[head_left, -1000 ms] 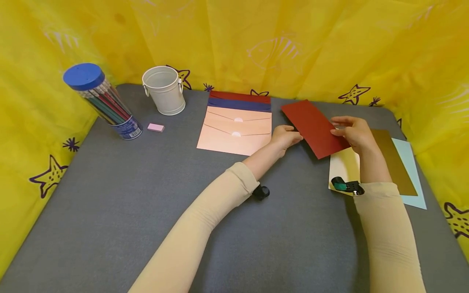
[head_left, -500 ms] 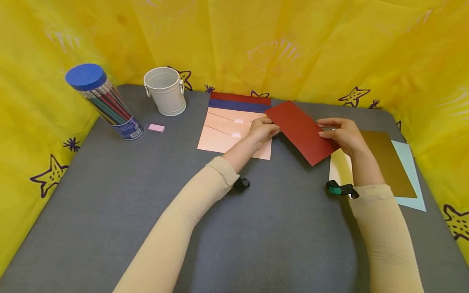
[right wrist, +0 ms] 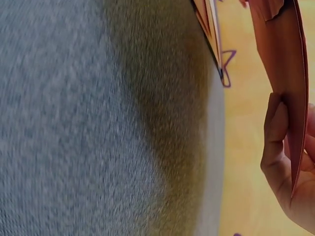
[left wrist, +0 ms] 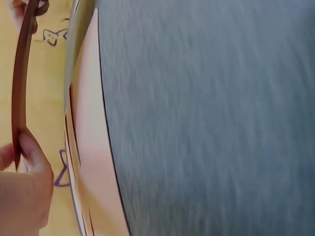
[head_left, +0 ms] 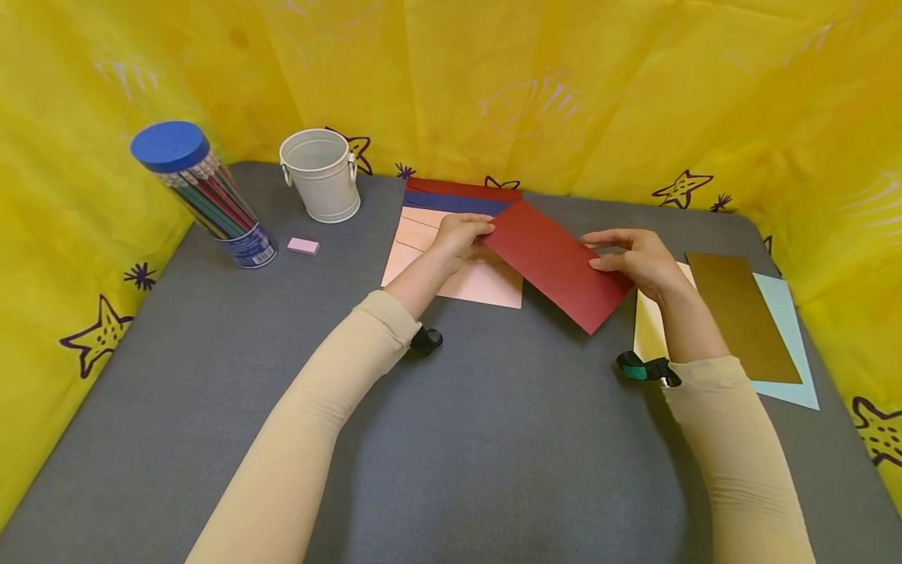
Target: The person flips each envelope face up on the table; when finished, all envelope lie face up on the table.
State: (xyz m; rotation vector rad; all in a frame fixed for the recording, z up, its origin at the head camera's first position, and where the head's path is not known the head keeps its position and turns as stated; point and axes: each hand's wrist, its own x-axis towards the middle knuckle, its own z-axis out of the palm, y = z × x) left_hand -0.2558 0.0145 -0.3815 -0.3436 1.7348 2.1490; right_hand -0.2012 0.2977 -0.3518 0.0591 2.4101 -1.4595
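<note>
Red envelope (head_left: 557, 265) pinched at both ends by two hands (head_left: 550, 247)

Matt red paper envelope (head_left: 557, 262), fuzzy grey felt table (head_left: 493, 439), white metal pail (head_left: 320, 174)

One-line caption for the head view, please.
Both hands, left hand and right hand, hold a dark red paper envelope above stacked envelopes.

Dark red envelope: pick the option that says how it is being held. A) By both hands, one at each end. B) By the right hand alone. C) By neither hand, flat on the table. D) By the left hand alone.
A: the left hand pinches the dark red envelope at its far-left corner and the right hand grips its right edge, above the pink envelopes.
</note>
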